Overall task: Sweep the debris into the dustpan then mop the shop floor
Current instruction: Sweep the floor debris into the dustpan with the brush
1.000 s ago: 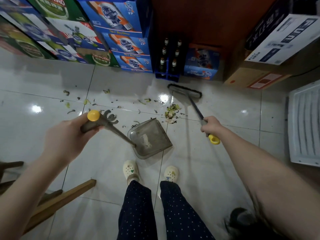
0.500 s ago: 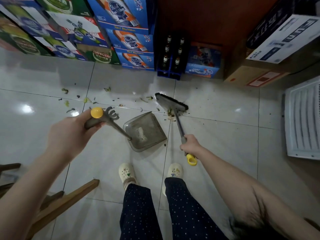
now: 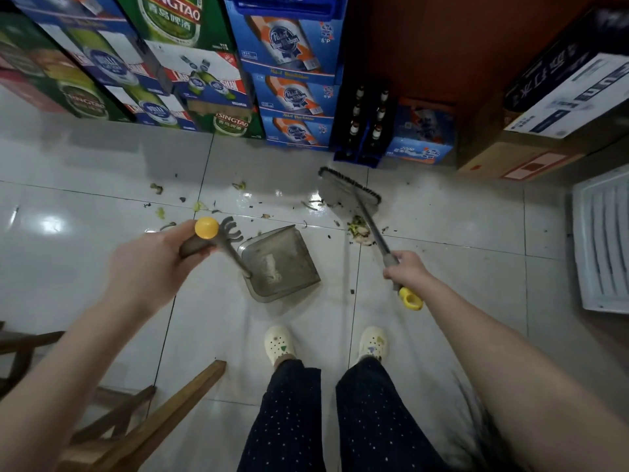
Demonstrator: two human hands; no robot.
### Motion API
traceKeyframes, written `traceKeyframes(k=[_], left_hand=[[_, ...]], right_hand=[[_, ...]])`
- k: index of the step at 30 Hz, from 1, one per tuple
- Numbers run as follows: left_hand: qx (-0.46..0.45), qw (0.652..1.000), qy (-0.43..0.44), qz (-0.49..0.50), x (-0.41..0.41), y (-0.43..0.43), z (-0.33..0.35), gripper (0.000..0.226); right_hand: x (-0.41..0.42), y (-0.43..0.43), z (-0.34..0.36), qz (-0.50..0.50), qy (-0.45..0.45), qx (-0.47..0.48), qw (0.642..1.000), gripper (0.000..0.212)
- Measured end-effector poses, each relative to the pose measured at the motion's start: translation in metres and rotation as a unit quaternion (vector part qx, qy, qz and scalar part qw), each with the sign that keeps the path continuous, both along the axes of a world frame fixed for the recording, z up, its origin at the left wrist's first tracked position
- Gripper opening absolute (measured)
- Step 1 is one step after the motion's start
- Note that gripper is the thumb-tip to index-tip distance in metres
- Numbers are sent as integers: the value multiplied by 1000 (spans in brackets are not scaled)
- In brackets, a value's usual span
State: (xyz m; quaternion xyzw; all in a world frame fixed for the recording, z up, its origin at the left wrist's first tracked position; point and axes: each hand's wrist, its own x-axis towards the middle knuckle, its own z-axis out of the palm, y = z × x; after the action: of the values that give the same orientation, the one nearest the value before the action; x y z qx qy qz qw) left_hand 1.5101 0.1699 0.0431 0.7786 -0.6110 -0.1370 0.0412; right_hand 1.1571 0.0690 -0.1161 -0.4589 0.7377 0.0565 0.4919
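My left hand [image 3: 153, 267] grips the grey, yellow-capped handle of the dustpan [image 3: 282, 264], whose grey tray rests on the white tiles ahead of my feet. My right hand [image 3: 406, 269] holds the grey handle of the broom [image 3: 350, 190] just above its yellow end. The broom head sits on the floor beyond and right of the dustpan. A small heap of green and brown debris [image 3: 359, 231] lies under the broom handle, right of the dustpan's mouth. More scraps [image 3: 199, 206] are scattered across the tiles to the left.
Stacked beer cartons [image 3: 190, 73] and a blue crate of bottles [image 3: 366, 131] line the far wall. Cardboard boxes [image 3: 558, 107] stand at the right, with a white louvred panel [image 3: 602, 240] below them. Wooden furniture legs [image 3: 143, 424] lie at lower left. My feet [image 3: 326, 345] are behind the dustpan.
The broom head swung back out, away from the dustpan toward the crate, and my right hand moved right. The debris heap stays beside the dustpan. The dustpan barely shifted.
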Motion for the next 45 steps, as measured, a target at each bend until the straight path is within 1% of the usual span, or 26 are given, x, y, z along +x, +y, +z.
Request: traceKeyframes(k=[2, 6, 11, 13, 16, 17, 21, 24, 29, 34, 39, 45], left_hand=[[-1, 1000, -1, -10, 8, 1, -2, 29], [3, 1000, -6, -17, 18, 0, -3, 31], [0, 999, -6, -35, 20, -3, -3, 33], [-3, 999, -5, -44, 20, -6, -4, 35], [1, 999, -10, -54, 18, -10, -7, 36], [1, 998, -9, -57, 17, -11, -8, 35], [-6, 997, -9, -77, 14, -13, -13, 32], [-12, 996, -4, -90, 14, -13, -13, 31], [-15, 994, -15, -111, 20, -12, -11, 31], [-15, 992, -16, -128, 15, -12, -9, 30], [-6, 991, -25, -133, -5, -13, -11, 27], [6, 993, -29, -118, -28, -19, -13, 31]], right_hand=[[2, -10, 10, -23, -2, -4, 1000, 48], [-6, -20, 17, -62, -2, 8, 998, 48], [-21, -11, 4, -78, 18, 16, 997, 63], [-26, -6, -3, -93, 20, 23, 995, 57], [-22, 4, -14, -128, 14, 35, 991, 31], [-17, 9, -18, -145, 9, 40, 989, 26], [17, 34, -33, -205, -42, 63, 976, 23], [48, 48, -34, -217, -73, 64, 971, 22], [67, 44, -21, -236, -101, 53, 965, 12], [45, 42, -10, -238, -96, 21, 966, 13], [-3, 31, -11, -201, -53, -10, 978, 12], [-56, 15, -23, -245, -41, -16, 969, 11]])
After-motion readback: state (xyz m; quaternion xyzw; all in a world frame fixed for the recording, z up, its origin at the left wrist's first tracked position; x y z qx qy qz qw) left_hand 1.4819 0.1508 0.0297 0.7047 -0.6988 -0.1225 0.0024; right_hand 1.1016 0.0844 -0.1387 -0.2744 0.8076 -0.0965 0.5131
